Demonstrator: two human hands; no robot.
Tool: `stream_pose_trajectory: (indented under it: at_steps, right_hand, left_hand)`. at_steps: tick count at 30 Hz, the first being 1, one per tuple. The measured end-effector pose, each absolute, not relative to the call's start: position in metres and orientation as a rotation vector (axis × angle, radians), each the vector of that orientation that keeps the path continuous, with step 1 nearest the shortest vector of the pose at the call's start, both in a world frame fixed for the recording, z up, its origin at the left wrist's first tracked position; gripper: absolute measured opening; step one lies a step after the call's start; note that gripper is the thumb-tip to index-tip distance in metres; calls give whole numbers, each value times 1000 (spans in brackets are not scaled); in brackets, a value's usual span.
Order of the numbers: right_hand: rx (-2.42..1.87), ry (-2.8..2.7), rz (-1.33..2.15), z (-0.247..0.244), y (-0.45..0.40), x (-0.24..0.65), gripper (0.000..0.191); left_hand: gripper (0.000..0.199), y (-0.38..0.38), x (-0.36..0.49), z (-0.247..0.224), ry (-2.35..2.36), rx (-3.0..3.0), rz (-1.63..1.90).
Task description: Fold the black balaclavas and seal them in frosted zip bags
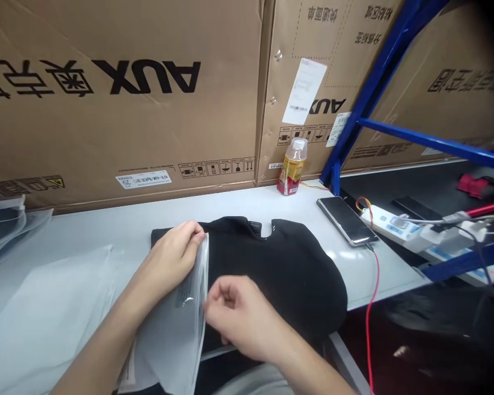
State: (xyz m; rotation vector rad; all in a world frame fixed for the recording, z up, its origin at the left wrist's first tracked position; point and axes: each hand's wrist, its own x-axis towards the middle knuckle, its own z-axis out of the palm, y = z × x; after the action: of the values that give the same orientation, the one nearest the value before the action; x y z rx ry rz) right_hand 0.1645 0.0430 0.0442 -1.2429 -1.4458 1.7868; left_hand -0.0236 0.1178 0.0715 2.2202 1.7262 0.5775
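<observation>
My left hand (172, 258) grips the upper edge of a clear plastic bag (177, 323) with a printed label, holding it upright above the table. My right hand (234, 312) is bunched at the bag's side edge, its fingertips pinching the film. Just behind both hands lies a folded black garment (288, 274) with a dark collar, partly hidden by my hands and the bag. Further left, a pile of flat translucent plastic bags (45, 312) lies under my left forearm.
The white table (107, 225) backs onto large cardboard boxes (119, 93). A bottle (292, 167), a black smartphone (346, 219) on a red cable and a white power strip (399, 230) sit to the right. A blue metal rack (374, 93) stands at the right.
</observation>
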Motion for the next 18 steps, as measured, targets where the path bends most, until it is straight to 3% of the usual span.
stream_pose_trajectory:
  at_steps: [4,9,12,15,18]
  right_hand:
    - [-1210,-1458,1941,46,15,163,7]
    - [-1208,-1680,1856,57,8,175,14]
    - [-1205,-1719,1627,59,18,185,11]
    - [-1201,-1754,1273,58,30,187,25]
    - [-1205,-1853,1062,57,36,180,27]
  left_hand:
    - [27,125,-27,72,1789,2245,620]
    - [26,121,-25,74,1785,2288,662]
    - [28,115,-22,75,1777,2292,686]
    - [29,109,-19,76,1777,2281,712]
    - [29,105,-16,76,1791,2285,739]
